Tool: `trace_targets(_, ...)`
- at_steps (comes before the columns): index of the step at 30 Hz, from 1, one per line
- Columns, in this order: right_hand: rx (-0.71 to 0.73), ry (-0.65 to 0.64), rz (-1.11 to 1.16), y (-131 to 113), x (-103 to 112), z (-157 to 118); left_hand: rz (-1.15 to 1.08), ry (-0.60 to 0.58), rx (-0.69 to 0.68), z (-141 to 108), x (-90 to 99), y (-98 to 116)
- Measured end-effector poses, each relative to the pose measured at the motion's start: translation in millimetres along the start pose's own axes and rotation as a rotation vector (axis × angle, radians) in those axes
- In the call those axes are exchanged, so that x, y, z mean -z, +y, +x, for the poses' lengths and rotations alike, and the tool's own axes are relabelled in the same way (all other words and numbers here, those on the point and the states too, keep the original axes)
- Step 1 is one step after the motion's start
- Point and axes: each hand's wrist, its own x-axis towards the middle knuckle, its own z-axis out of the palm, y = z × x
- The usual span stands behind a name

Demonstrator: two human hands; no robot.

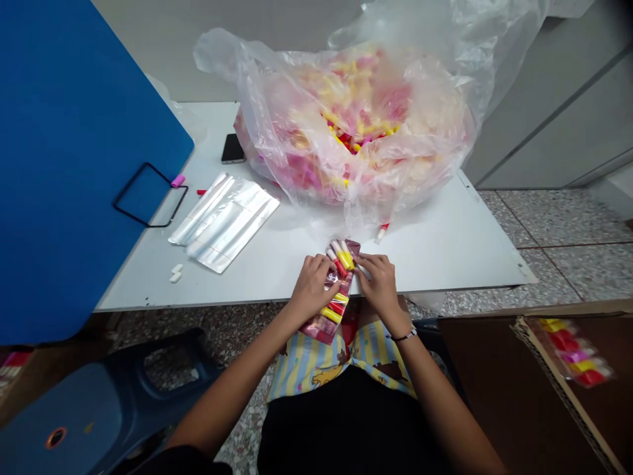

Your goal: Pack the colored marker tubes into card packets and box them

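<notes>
Over the table's front edge I hold a clear plastic packet with dark red print, tilted with its upper end away from me. Small tubes in red, yellow and white show at its upper end, and several more red and yellow ones lie across its lower half. My left hand is closed on the packet's left side, thumb lying over its front. At the upper right edge, the fingers of my right hand pinch the packet. Exactly what the fingertips press on is partly hidden.
A large clear bag of colourful tubes fills the table's back. Flat clear sleeves, a phone and white bits lie left. A blue panel stands left; a cardboard box with a filled packet is right.
</notes>
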Motion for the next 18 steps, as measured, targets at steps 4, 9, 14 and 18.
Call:
trace_targets(4, -0.087, 0.048, 0.010, -10, -4, 4, 0.066, -0.006, 0.035, 7, 0.5, -5)
trace_targets(9, -0.089, 0.130, 0.117, -36, -4, -9, 0.128, -0.056, 0.013, 20, 8.4, -15)
trace_targets(14, -0.063, -0.023, -0.069, -54, -12, -21, 0.120, -0.056, -0.012, 36, 13.1, -23)
trace_targets(18, -0.124, -0.046, -0.100, -49, -18, -16, -0.031, -0.010, -0.046, 45, 11.7, -36)
